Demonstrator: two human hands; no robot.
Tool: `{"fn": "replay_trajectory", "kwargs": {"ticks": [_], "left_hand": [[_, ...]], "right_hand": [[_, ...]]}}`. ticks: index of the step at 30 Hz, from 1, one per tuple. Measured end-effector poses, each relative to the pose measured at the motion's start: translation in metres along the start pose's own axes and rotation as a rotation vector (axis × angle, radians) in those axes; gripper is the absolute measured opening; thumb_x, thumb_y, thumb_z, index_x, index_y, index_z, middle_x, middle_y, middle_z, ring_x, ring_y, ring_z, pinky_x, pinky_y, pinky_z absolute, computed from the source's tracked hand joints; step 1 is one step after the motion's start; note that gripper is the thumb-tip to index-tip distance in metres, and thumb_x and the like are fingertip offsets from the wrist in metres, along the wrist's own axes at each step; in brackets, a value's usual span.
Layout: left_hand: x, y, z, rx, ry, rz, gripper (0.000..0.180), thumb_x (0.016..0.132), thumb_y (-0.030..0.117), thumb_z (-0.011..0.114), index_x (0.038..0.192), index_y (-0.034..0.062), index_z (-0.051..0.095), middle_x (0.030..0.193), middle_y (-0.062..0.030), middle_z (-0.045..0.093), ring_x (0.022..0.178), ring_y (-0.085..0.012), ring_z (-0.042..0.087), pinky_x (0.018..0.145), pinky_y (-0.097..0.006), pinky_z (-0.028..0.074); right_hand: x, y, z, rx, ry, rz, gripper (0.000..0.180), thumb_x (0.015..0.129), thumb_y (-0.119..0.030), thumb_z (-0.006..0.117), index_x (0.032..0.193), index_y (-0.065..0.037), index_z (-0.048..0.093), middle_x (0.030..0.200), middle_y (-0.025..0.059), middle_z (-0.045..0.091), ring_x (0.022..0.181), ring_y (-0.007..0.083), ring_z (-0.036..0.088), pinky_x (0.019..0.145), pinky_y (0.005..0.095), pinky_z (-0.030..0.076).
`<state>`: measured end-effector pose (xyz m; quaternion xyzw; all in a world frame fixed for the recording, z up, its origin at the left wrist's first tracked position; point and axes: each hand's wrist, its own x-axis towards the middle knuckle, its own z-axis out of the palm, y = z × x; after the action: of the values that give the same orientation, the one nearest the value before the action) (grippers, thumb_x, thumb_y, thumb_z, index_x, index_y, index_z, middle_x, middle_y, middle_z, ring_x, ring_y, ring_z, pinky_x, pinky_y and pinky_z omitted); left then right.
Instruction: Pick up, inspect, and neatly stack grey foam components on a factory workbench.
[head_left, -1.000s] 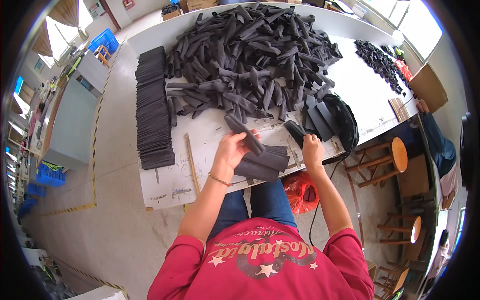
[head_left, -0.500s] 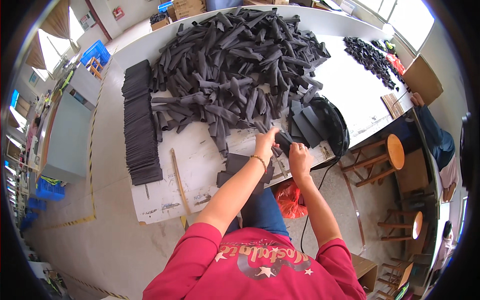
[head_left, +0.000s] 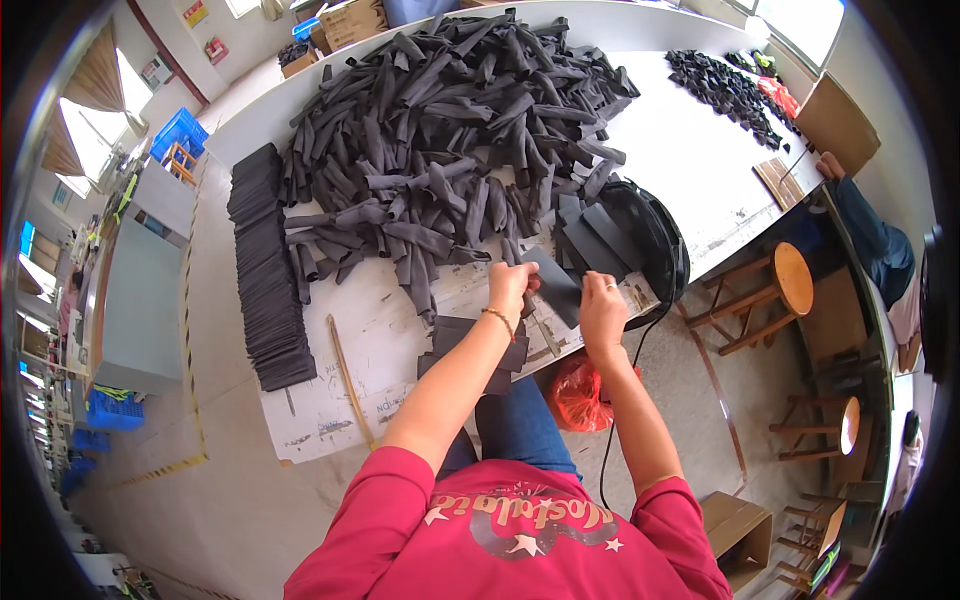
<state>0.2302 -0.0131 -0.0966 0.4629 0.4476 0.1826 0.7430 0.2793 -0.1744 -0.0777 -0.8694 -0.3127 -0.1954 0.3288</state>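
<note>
Between my hands, above the table's front edge, a flat dark grey rectangular piece [head_left: 553, 287] is held tilted. My left hand [head_left: 510, 287] pinches its upper left end. My right hand [head_left: 603, 312] is closed at its right edge, with the fingertips partly hidden. Several similar flat pieces [head_left: 600, 240] lie fanned out beside a black round-edged object [head_left: 660, 240], just beyond my right hand. More dark flat pieces [head_left: 455, 335] lie by my left forearm at the table edge. Past my hands rises a large heap of rolled dark pieces [head_left: 440, 130].
A long neat stack of dark pieces [head_left: 268, 290] lines the table's left side. Near it lies a thin wooden stick [head_left: 350, 380]. A red plastic bag [head_left: 580, 395] hangs below the edge by a black cable [head_left: 620, 420]. Wooden stools [head_left: 790, 280] and another person's arm [head_left: 865, 225] are at right.
My hands have moved apart, and the dark piece between them now shows a broad flat face. The whole view has shifted slightly.
</note>
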Motion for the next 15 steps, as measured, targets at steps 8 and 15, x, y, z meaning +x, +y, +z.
{"fn": "replay_trajectory", "kwargs": {"ticks": [8,15], "left_hand": [[-0.034,0.054,-0.059,-0.174,-0.109,0.06,0.014,0.079,0.01,0.076,0.08,0.0007,0.066,0.071,-0.0091,0.066,0.051,-0.0125,0.056,0.041,-0.024,0.04],[-0.083,0.07,-0.095,-0.243,-0.093,0.148,0.017,0.082,0.012,0.075,0.082,-0.0006,0.063,0.074,-0.0093,0.065,0.053,-0.0125,0.055,0.041,-0.024,0.039]], "right_hand": [[0.022,0.041,-0.001,0.355,-0.377,0.161,0.022,0.084,-0.01,0.066,0.104,-0.002,0.061,0.084,0.0189,0.065,0.081,0.0381,0.064,0.071,0.0435,0.049],[0.006,0.032,0.009,0.046,-0.463,-0.115,0.018,0.084,-0.013,0.066,0.095,-0.004,0.054,0.091,0.0176,0.063,0.089,0.0377,0.061,0.074,0.0456,0.047]]}}
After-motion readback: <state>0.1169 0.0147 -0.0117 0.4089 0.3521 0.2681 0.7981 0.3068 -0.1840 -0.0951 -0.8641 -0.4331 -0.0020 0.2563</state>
